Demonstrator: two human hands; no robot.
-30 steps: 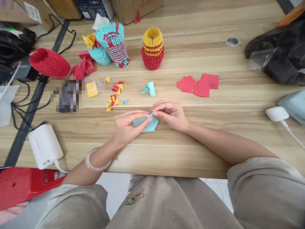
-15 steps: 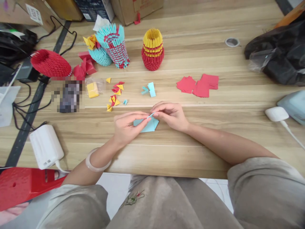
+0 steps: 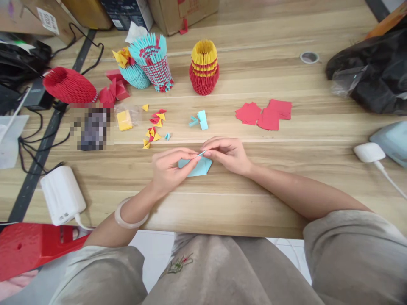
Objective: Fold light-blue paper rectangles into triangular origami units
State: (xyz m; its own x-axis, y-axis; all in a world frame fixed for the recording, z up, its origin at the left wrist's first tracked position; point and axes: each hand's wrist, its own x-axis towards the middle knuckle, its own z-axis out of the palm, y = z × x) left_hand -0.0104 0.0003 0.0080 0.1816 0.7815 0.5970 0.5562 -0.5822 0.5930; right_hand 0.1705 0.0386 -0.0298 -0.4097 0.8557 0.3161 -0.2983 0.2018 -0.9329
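Between both hands is a small folded piece of light blue paper (image 3: 201, 153), seen nearly edge-on. My left hand (image 3: 170, 166) pinches its left end between thumb and fingers. My right hand (image 3: 229, 155) grips the other end the same way. Under the fingertips, flat on the table, lie light blue paper sheets (image 3: 199, 169), partly covered by my left hand. Farther up stand folded light blue strips (image 3: 202, 120). A tiny blue folded piece (image 3: 167, 136) rests to their left, beside several yellow and red folded triangles (image 3: 154, 134).
Red paper squares (image 3: 270, 117) lie to the right. A yellow-and-red paper vase (image 3: 204, 67), a blue-and-red one (image 3: 155, 63) and a tipped red one (image 3: 68, 84) are at the back. A white power bank (image 3: 62, 195) sits at left, a black bag (image 3: 372, 72) at right.
Both hands keep nearly the same place and pinch. The blue piece between the fingertips has tilted very slightly; the view has shifted a little.
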